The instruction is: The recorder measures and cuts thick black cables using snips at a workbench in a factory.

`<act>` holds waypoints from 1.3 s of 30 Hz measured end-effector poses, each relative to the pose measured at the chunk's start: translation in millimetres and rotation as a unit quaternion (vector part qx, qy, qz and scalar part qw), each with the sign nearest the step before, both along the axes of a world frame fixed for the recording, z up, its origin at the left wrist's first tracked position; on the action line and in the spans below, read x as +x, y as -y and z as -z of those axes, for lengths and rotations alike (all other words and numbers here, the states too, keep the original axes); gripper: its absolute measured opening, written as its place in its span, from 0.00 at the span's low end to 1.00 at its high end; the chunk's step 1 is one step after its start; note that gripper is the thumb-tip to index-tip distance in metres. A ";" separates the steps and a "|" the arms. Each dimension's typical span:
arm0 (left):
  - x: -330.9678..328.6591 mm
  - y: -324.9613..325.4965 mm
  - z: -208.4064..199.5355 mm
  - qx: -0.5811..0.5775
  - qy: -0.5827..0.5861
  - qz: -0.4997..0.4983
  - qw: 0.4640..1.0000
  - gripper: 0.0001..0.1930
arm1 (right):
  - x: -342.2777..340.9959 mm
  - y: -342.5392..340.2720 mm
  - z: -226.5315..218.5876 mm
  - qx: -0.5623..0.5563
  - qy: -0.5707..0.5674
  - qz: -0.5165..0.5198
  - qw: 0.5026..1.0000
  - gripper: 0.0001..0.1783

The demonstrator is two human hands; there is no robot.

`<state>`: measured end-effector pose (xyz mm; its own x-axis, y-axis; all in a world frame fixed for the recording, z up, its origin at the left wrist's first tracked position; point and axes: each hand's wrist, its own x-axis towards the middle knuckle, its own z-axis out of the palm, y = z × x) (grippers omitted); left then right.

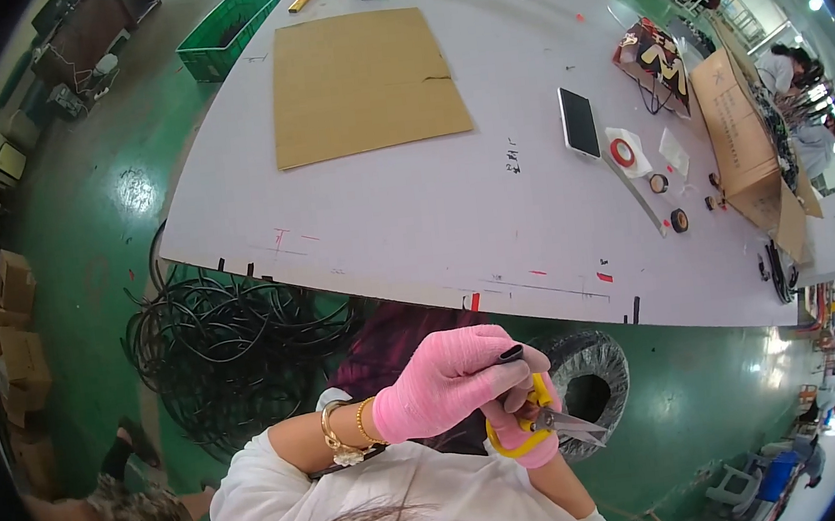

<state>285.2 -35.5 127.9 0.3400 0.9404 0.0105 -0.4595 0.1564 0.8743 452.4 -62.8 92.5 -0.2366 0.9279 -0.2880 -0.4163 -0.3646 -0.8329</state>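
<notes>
Carton (pixel 729 125) holds black items (pixel 782 150); left grip (pixel 444 380) pinches black piece (pixel 511 354), right grip (pixel 507 426) holds scissors (pixel 566 425).

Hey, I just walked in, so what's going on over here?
The pink-gloved right hand holds scissors, their blades slightly apart and pointing right. The left hand, close by, seems to pinch a black piece too small to identify. Both are just off the near edge of the table, where a cardboard sheet lies flat. Black coils are heaped to the left.

The pale table (pixel 363 220) bears a cardboard sheet (pixel 361 87) (flat) and a phone (pixel 579 123).
</notes>
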 end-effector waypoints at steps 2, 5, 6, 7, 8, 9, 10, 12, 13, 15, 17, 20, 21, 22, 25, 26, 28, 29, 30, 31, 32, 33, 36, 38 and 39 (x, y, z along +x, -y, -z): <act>-4.2 -3.0 -2.3 0.038 -0.035 -0.010 0.999 0.08 | 3.7 1.3 12.3 0.024 0.077 -0.018 0.997 0.19; -9.9 -11.9 9.7 0.167 -0.114 -0.046 0.978 0.08 | 1.6 0.7 16.6 0.046 0.144 -0.020 0.988 0.19; -11.1 -15.2 12.3 0.258 -0.158 -0.072 0.950 0.08 | 3.7 -4.7 12.6 0.034 0.155 -0.049 0.986 0.17; -12.1 -13.3 10.8 0.258 -0.157 -0.072 0.951 0.08 | 6.0 -10.6 8.8 0.022 0.165 -0.078 0.983 0.16; -13.5 -9.6 5.9 0.131 -0.083 -0.024 0.988 0.08 | 7.1 -18.0 5.4 0.183 0.231 -0.036 0.955 0.13; -15.7 -7.3 3.8 -0.001 -0.009 0.024 1.000 0.08 | 11.2 -24.3 3.3 0.337 0.288 0.007 0.896 0.12; -20.5 -7.8 6.0 -0.031 0.006 0.058 0.998 0.08 | 23.4 -30.9 0.4 0.142 0.149 -0.005 0.979 0.18; -22.8 -7.8 -3.6 -0.039 -0.018 0.061 0.997 0.08 | 57.2 -45.2 -9.7 0.279 0.270 -0.099 0.916 0.32; -23.5 -7.2 -6.6 -0.047 -0.045 0.059 0.996 0.08 | 66.9 -49.1 -12.6 0.341 0.368 -0.133 0.855 0.41; -23.4 -8.1 -0.4 0.018 -0.073 0.050 0.996 0.08 | 66.6 -57.7 -24.0 0.427 0.447 -0.134 0.775 0.50; -22.9 -8.1 4.9 0.083 -0.099 0.039 0.991 0.08 | 60.3 -67.6 -45.2 0.503 0.516 -0.136 0.680 0.59; -21.0 -8.5 5.0 0.133 -0.115 0.021 0.984 0.07 | 55.4 -67.9 -68.6 0.519 0.561 -0.203 0.612 0.56; -21.1 -9.0 4.9 0.152 -0.138 0.016 0.979 0.07 | 51.3 -67.3 -72.4 0.517 0.560 -0.202 0.615 0.56; -21.1 -9.2 5.1 0.171 -0.160 0.011 0.972 0.08 | 46.2 -68.2 -77.8 0.487 0.577 -0.218 0.618 0.47; -20.3 -8.4 5.9 0.177 -0.170 0.015 0.969 0.08 | 38.6 -70.3 -83.8 0.454 0.599 -0.233 0.617 0.38; -19.8 -8.2 7.3 0.176 -0.171 0.017 0.969 0.08 | 39.3 -69.8 -83.7 0.443 0.599 -0.246 0.620 0.39; -18.3 -8.6 11.0 0.202 -0.174 0.012 0.964 0.09 | 41.1 -69.0 -83.4 0.431 0.600 -0.257 0.624 0.40; -17.7 -9.2 11.7 0.202 -0.174 0.015 0.964 0.09 | 41.9 -68.5 -83.0 0.436 0.595 -0.255 0.626 0.40; -17.0 -10.1 12.0 0.209 -0.171 0.018 0.963 0.09 | 42.6 -68.7 -82.7 0.441 0.589 -0.253 0.628 0.40; -16.4 -10.9 12.1 0.215 -0.168 0.021 0.962 0.09 | 42.4 -69.4 -83.3 0.440 0.590 -0.251 0.629 0.40; -16.1 -11.4 11.8 0.215 -0.169 0.024 0.962 0.09 | 41.5 -70.4 -84.9 0.444 0.586 -0.246 0.631 0.38; -16.7 -11.5 11.0 0.222 -0.172 0.024 0.959 0.09 | 40.9 -71.2 -86.0 0.450 0.582 -0.241 0.633 0.36; -15.3 -11.9 4.5 0.209 -0.167 0.016 0.963 0.09 | 40.0 -74.0 -85.6 0.454 0.569 -0.235 0.644 0.34; -19.3 -9.8 -6.3 0.133 -0.131 -0.015 0.982 0.09 | 48.0 -73.2 -75.3 0.440 0.557 -0.211 0.672 0.34; -25.4 -8.0 -12.8 0.076 -0.109 -0.041 0.990 0.10 | 52.4 -72.8 -64.5 0.425 0.544 -0.188 0.698 0.34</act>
<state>259.9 -27.4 140.7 0.2727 0.9580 0.0890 -0.2632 -0.0147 0.9646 504.8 10.0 157.0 -0.5799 0.8044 0.1293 0.6245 0.5408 -0.5635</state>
